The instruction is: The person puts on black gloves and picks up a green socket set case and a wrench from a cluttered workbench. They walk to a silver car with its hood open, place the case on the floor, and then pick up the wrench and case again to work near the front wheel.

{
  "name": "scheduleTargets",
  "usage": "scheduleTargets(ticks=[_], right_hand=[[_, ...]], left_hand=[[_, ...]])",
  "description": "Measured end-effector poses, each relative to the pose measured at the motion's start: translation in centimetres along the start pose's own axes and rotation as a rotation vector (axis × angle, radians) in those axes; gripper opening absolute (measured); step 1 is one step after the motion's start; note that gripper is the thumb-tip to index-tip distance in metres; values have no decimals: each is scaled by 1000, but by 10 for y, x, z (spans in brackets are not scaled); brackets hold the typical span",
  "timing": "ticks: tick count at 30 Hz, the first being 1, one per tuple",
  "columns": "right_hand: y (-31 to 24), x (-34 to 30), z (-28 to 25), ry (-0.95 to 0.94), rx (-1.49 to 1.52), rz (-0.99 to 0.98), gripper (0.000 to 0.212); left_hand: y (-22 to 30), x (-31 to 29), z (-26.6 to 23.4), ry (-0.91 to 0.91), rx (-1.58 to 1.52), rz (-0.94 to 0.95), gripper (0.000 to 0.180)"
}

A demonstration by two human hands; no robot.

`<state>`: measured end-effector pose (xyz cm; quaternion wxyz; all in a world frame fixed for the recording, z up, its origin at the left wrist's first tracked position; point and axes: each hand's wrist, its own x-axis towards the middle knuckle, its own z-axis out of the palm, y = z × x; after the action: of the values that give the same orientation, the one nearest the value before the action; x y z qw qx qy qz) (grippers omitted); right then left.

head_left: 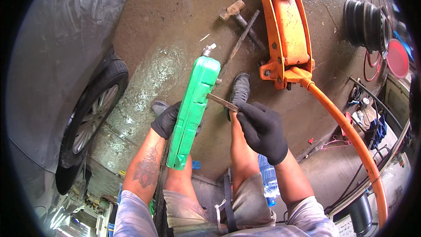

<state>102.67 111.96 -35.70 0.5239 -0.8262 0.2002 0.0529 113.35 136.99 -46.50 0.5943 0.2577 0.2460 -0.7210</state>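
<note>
In front of me, a long bright green moulded case stands tilted, with a small metal fitting at its far end. My left hand, in a black glove, wraps round its left side; most of the fingers are hidden behind it. My right hand, also black-gloved, is closed on a narrow, flat, worn metal tool. The tool's tip touches the case's right side, near the seam. I cannot tell the tool's exact kind.
A hammer and a metal bar lie on the wet floor beyond the case. To the right stands an orange floor jack with a long handle. A grey car's wheel is at left; bare rims are far right.
</note>
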Motion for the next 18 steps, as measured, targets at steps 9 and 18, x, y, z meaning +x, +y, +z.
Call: scheduleTargets(ticks=[9, 18], right_hand=[[2, -3, 8, 28, -11, -37, 22], [24, -13, 9, 47, 427, 298, 19]], left_hand=[[-12, -6, 9, -29, -12, 128, 69], [-22, -22, -2, 195, -73, 247, 60]])
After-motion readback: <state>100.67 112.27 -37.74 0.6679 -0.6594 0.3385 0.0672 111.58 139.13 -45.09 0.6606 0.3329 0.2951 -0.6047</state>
